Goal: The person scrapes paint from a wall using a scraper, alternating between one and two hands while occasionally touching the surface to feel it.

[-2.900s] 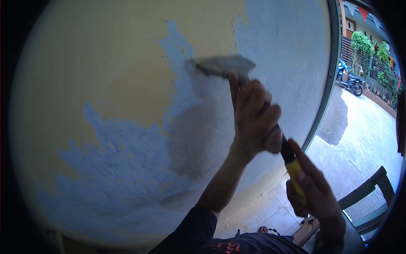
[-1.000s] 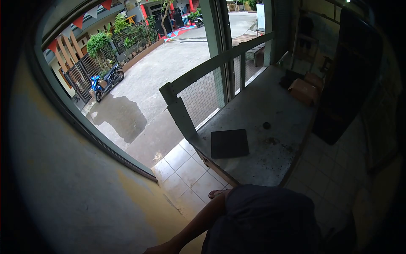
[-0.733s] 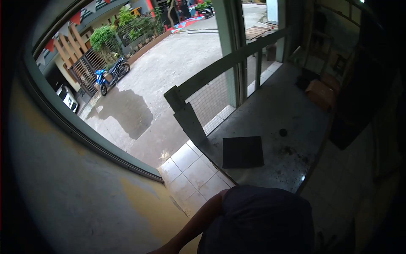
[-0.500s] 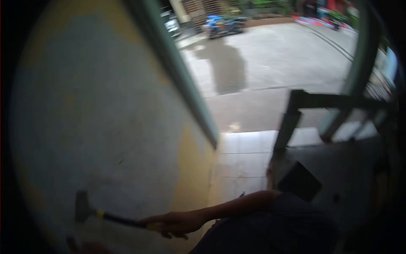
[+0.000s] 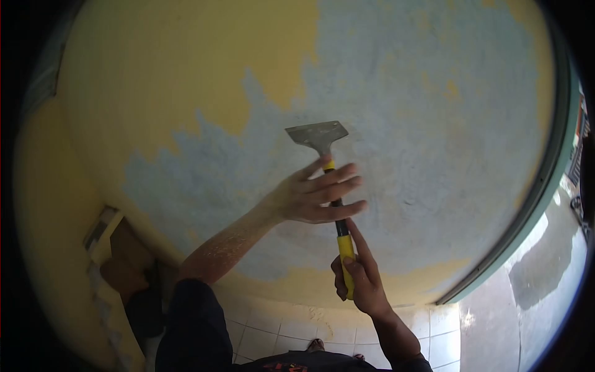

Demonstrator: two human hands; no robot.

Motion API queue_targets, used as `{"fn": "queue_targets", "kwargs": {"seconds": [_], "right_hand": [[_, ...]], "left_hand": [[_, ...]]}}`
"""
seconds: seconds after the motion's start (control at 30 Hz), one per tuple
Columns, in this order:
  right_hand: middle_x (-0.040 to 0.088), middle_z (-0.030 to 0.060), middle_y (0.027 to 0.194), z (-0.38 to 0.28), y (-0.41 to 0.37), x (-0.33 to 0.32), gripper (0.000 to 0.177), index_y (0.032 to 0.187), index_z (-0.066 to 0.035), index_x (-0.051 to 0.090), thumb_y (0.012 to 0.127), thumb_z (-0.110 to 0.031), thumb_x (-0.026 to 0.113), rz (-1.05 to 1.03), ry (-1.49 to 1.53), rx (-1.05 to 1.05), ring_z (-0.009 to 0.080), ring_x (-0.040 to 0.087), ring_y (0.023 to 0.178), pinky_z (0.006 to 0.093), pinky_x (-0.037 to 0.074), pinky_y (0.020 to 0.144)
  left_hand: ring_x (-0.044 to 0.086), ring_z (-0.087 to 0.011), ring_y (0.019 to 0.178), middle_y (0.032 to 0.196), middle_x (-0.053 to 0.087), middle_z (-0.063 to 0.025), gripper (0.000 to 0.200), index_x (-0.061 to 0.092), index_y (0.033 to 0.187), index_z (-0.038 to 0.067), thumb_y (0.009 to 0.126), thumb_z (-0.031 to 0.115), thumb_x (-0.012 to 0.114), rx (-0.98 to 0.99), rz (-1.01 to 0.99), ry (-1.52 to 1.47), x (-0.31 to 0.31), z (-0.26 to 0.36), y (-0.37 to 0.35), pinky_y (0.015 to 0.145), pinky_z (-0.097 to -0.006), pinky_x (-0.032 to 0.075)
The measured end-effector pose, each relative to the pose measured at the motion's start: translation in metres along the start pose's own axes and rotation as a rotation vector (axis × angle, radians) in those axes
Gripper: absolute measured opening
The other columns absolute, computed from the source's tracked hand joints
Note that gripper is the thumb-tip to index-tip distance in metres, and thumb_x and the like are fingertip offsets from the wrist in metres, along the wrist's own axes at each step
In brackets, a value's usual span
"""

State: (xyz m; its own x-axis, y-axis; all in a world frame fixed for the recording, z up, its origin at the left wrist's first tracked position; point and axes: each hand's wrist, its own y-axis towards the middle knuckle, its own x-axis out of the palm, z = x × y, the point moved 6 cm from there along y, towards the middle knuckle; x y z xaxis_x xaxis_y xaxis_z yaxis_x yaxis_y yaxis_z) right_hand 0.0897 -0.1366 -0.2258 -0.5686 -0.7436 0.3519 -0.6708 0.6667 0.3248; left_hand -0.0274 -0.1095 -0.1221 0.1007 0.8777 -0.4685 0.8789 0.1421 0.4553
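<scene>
A long-handled scraper (image 5: 317,135) with a wide flat metal blade and a black and yellow handle is held up before the wall, blade upward. My right hand (image 5: 364,282) is closed around the yellow lower grip, one finger stretched along the handle. My left hand (image 5: 319,195) crosses the black shaft just below the blade. Its fingers are spread and lie over the shaft rather than wrapped round it. Behind the tool is the wall (image 5: 409,155), a bare blue-grey patch with ragged edges of yellow paint (image 5: 186,68). Pale flecks cling to my left forearm.
White floor tiles (image 5: 257,340) lie below, with some flakes near my feet (image 5: 316,345). A green door frame (image 5: 524,248) edges the wall at right, beside grey paving (image 5: 489,322) with a dark wet patch. Dark and brown objects (image 5: 127,276) stand at lower left.
My view has swung from the doorway and yard to the wall. The scraper, earlier held out at lower left, is now upright in the middle, with my left hand across its shaft.
</scene>
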Motion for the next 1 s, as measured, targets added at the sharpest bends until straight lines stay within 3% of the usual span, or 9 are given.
{"fn": "queue_targets", "kwargs": {"seconds": [0.13,0.23,0.37,0.4,0.5,0.57,0.67,0.8,1.0], "right_hand": [[0.049,0.0056,0.081,-0.007,0.020,0.004,0.069,0.150,-0.012,0.005,0.091,-0.004,0.039,-0.023,-0.071,-0.061,0.0077,0.042,0.052,0.0216,0.043,0.048],[0.052,0.0109,0.094,-0.013,0.027,0.036,0.074,0.150,-0.010,0.004,0.088,-0.005,0.044,0.012,-0.048,-0.151,0.0080,0.044,0.058,0.0204,0.044,0.051],[0.038,0.0270,0.134,-0.001,0.000,0.013,0.108,0.148,-0.003,0.007,0.074,-0.050,0.069,0.076,-0.121,-0.523,0.0225,0.052,0.103,0.0367,0.047,0.085],[0.024,0.0271,0.145,-0.005,0.003,0.006,0.121,0.146,-0.001,0.016,0.062,-0.068,0.071,0.176,-0.291,-0.616,0.0283,0.041,0.123,0.0427,0.040,0.096],[0.015,0.0209,0.152,-0.005,0.004,-0.018,0.110,0.145,-0.017,0.024,0.064,-0.078,0.064,0.377,-0.658,-1.187,0.0346,0.035,0.130,0.0509,0.033,0.106],[0.034,0.0164,0.143,-0.026,0.016,-0.003,0.091,0.132,-0.019,0.041,0.066,-0.077,0.064,0.380,-0.552,-1.253,0.0383,0.032,0.132,0.0565,0.022,0.112],[0.048,-0.0008,0.071,-0.055,0.022,0.026,0.049,0.075,-0.017,0.046,0.080,-0.063,0.059,0.025,-0.496,-1.424,0.0271,0.052,0.101,0.0540,0.022,0.110],[0.030,-0.0033,0.054,-0.076,0.025,0.032,0.029,0.059,-0.019,0.035,0.083,-0.025,0.048,0.030,-0.300,-1.513,0.0125,0.033,0.060,0.0343,0.034,0.074],[0.032,-0.0039,0.050,-0.100,0.015,0.010,0.033,0.057,-0.015,0.034,0.086,-0.022,0.047,0.214,0.060,-1.683,0.0099,0.035,0.048,0.0249,0.041,0.056]], "left_hand": [[0.058,-0.0172,0.091,0.088,0.056,-0.0004,0.018,0.060,0.080,0.014,0.077,0.026,0.073,0.018,-0.009,-0.077,0.020,-0.013,0.008,0.095,-0.0390,0.046],[0.053,-0.0149,0.074,0.068,0.047,0.0022,0.033,0.048,0.061,0.014,0.071,0.028,0.075,-0.052,0.107,-0.154,0.001,-0.039,-0.007,0.077,-0.0322,0.048],[0.052,-0.0147,0.072,0.066,0.047,0.0033,0.038,0.044,0.056,0.014,0.070,0.031,0.076,-0.034,0.284,-0.118,-0.010,-0.031,0.000,0.068,-0.0309,0.043],[0.052,-0.0146,0.072,0.065,0.047,0.0034,0.038,0.045,0.056,0.014,0.071,0.032,0.076,-0.034,0.324,-0.116,-0.015,-0.035,-0.002,0.069,-0.0304,0.043],[0.051,-0.0144,0.071,0.065,0.047,0.0036,0.039,0.046,0.057,0.015,0.072,0.035,0.075,-0.066,0.441,-0.116,-0.012,-0.031,0.008,0.069,-0.0298,0.043],[0.051,-0.0143,0.070,0.065,0.048,0.0037,0.038,0.046,0.058,0.015,0.073,0.036,0.075,-0.097,0.480,-0.133,-0.010,-0.033,0.015,0.069,-0.0296,0.043],[0.051,-0.0131,0.071,0.063,0.047,0.0047,0.039,0.047,0.060,0.014,0.075,0.037,0.073,-0.146,0.499,-0.173,-0.004,-0.045,0.023,0.069,-0.0292,0.042],[0.054,-0.0171,0.091,0.084,0.053,0.0008,0.030,0.055,0.078,0.014,0.075,0.037,0.074,-0.143,0.434,-0.213,-0.012,-0.048,0.023,0.089,-0.0378,0.042],[0.035,-0.0350,0.133,0.131,0.049,-0.0102,0.052,0.056,0.123,0.015,0.077,0.037,0.068,-0.632,0.500,-0.105,-0.018,-0.061,-0.096,0.109,-0.0597,0.017]]}}
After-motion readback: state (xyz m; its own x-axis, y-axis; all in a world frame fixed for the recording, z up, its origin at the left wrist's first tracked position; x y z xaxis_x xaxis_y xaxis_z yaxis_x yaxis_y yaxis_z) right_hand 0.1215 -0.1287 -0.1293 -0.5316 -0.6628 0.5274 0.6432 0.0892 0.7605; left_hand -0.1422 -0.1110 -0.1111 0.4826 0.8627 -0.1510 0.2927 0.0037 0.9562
